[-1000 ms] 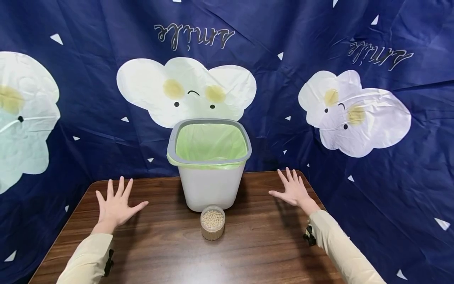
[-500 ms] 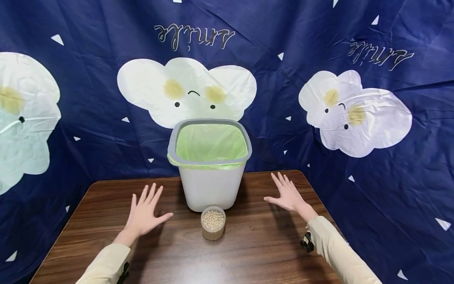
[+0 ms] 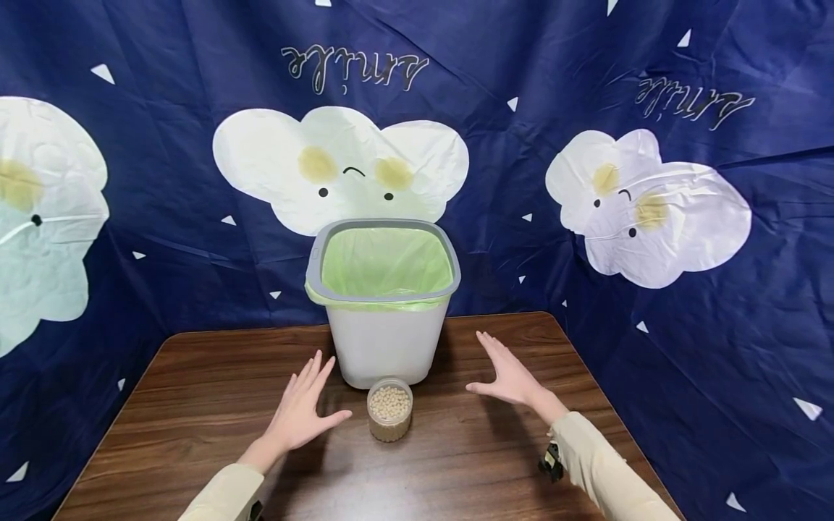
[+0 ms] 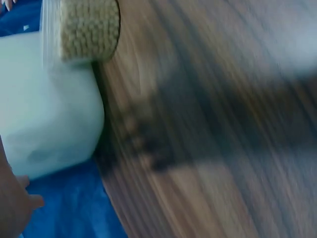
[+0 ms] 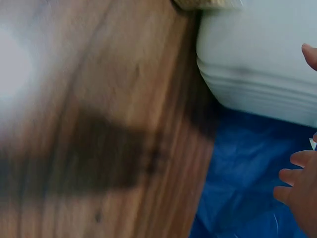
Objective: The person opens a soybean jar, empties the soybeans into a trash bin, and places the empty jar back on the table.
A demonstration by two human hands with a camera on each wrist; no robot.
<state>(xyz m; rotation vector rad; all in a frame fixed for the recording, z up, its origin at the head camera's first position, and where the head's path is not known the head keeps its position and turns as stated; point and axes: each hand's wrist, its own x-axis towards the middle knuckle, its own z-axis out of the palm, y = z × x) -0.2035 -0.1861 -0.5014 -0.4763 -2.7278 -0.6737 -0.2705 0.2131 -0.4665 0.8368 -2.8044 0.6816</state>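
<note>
A clear round tub [image 3: 389, 416], packed with small pale round-ended pieces [image 3: 390, 402], stands upright on the wood-grained surface [image 3: 449, 474], about midway between its left and right edges. Just beyond it, near the middle of the far edge, stands a white bin [image 3: 384, 344] with a grey rim [image 3: 384, 297] and a pale green liner [image 3: 384, 260]. Whether the tub touches the bin, I cannot tell.

The left hand [image 3: 300, 412] hangs over the surface on the left-edge side of the tub, near it but apart. Its fingers are straight and its thumb stands well away from them, pointing toward the tub. The right hand [image 3: 508, 375] hangs on the right-edge side, farther from the tub, with straight fingers pointing toward the far edge and the thumb apart from them. In both wrist views, dark hand-shaped shadows lie blurred across the surface.

Cream sleeves [image 3: 602, 467] cover both forearms, and a dark device [image 3: 551, 463] sits at the right cuff. Behind the far edge hangs a blue cloth [image 3: 502, 152] printed with white clouds [image 3: 352, 148] and an upside-down word, "smile" [image 3: 355, 65].
</note>
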